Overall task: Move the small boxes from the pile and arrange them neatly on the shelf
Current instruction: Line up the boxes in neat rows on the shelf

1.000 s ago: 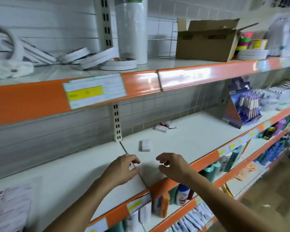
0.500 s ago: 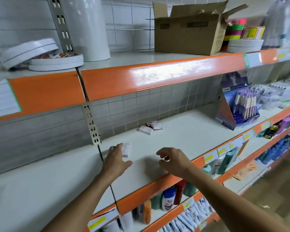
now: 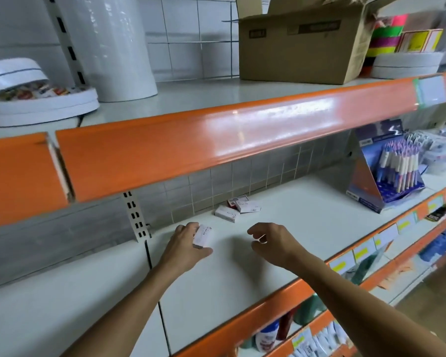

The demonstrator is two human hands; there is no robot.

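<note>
The white shelf [image 3: 281,228] carries three small boxes [image 3: 238,207] piled at its back edge. The left hand [image 3: 184,247] grasps a small white box [image 3: 203,236] near the back, now further in than before; the right hand [image 3: 271,242] hovers loosely curled, holding nothing

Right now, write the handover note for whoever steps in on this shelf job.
Left hand: grips one small white box, standing on the middle shelf near the upright bracket.
Right hand: hovers over the shelf, fingers loosely curled, holding nothing.
Pile: three small boxes lie loosely against the tiled back wall, one partly under another.
Done: one box brought forward, in hand at the left of the bay.
Left: set that box down square, then fetch the three from the pile and line them up beside it.
</note>
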